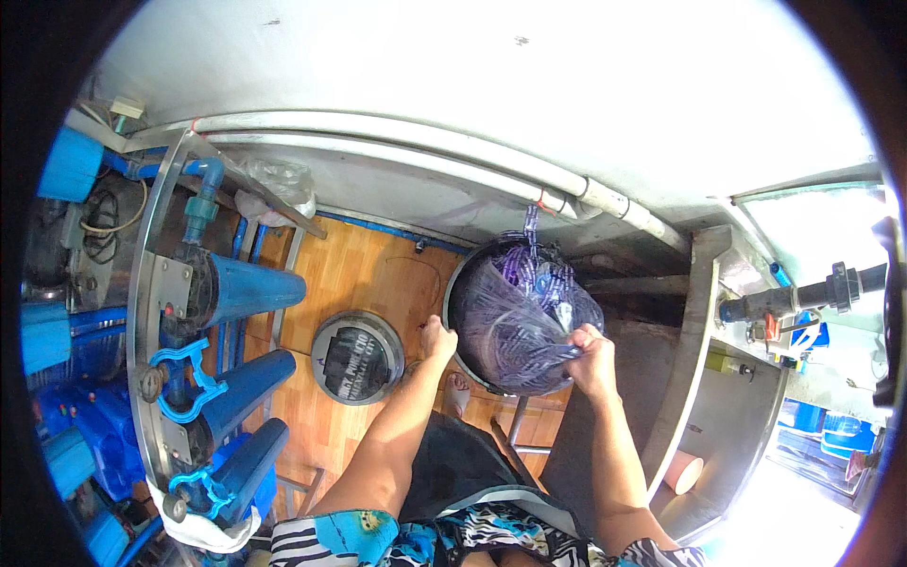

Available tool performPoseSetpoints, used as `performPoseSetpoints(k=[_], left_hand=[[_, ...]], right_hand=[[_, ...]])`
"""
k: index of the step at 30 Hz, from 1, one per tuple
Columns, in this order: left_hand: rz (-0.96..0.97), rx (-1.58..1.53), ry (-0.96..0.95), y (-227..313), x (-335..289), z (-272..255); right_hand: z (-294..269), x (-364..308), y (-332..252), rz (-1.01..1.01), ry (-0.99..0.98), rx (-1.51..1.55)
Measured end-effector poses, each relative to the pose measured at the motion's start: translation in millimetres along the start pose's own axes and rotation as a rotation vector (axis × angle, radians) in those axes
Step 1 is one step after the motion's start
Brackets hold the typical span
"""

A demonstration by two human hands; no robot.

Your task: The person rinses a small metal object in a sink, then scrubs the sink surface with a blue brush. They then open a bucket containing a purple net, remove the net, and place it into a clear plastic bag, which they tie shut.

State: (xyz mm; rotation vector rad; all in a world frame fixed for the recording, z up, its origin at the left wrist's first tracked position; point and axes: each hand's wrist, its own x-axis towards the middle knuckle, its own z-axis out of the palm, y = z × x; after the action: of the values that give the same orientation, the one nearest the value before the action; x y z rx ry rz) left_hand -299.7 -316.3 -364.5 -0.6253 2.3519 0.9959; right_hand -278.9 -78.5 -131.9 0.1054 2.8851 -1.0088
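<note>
Clear plastic bag (524,317) of purple-blue caps sits in the round dark bucket (465,283), dead centre of my view. Right hand (590,357) at the bag's 4 o'clock, fingers closed, pinching a gathered fold. Left hand (437,338) at 9 o'clock, curled over the bucket rim, not on the bag. Bag's long axis runs 12 to 5; right hand is nearer.

Both bare forearms reach forward from the lower edge, slightly converging. The left hand (437,337) is curled, knuckles up, fingers hooked forward. The right hand (590,356) is clenched in a fist, fingers pinched tight inward.
</note>
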Motion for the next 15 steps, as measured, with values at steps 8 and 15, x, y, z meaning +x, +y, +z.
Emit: performPoseSetpoints(k=[8,15], left_hand=[[0.094,-0.438,0.163,-13,16,18],[-0.25,-0.084,0.049,-35,-41,53]], right_hand=[[18,15,28,0.199,0.203,-0.018],[78,39,20,0.308,0.054,0.045]])
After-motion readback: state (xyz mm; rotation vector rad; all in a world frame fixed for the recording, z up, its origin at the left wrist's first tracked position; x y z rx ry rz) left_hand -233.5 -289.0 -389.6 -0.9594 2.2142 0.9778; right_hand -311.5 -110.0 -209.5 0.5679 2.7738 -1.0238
